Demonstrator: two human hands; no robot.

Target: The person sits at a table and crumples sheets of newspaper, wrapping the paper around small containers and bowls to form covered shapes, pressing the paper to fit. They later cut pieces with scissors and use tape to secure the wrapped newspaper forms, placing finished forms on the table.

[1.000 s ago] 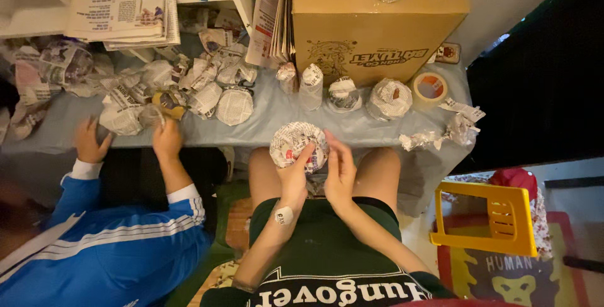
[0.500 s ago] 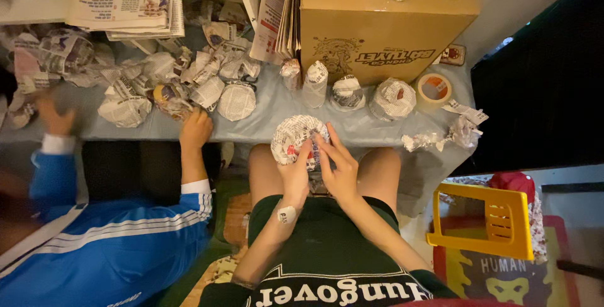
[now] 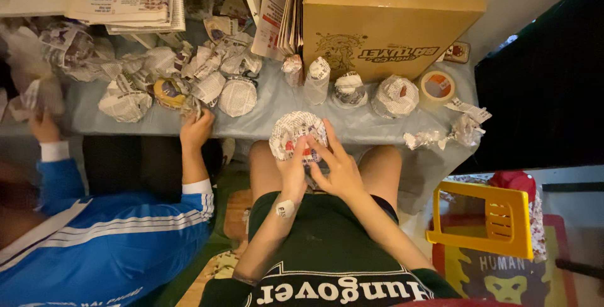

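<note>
Both my hands hold a round bundle wrapped in newspaper [image 3: 296, 132] over my lap, at the near edge of the table. My left hand [image 3: 293, 167] grips its lower left side from below. My right hand [image 3: 338, 167] presses its fingers onto the lower right of the wrapping. On the table just beyond stand several smaller newspaper-wrapped items [image 3: 350, 88], in front of a cardboard box [image 3: 384, 27]. A roll of tape [image 3: 436, 85] lies to their right.
A person in a blue jacket [image 3: 100, 244] sits at my left, one hand [image 3: 196, 129] on the table edge, the other hand [image 3: 43, 126] at the far left. Crumpled newspaper [image 3: 132, 80] piles up there. A yellow plastic stool [image 3: 491, 219] stands at my right.
The neighbour's hands have shifted along the table edge; the near one moved right. My fingers have shifted on the wrapped bundle, which stays between my hands. The camera view has drifted slightly.
</note>
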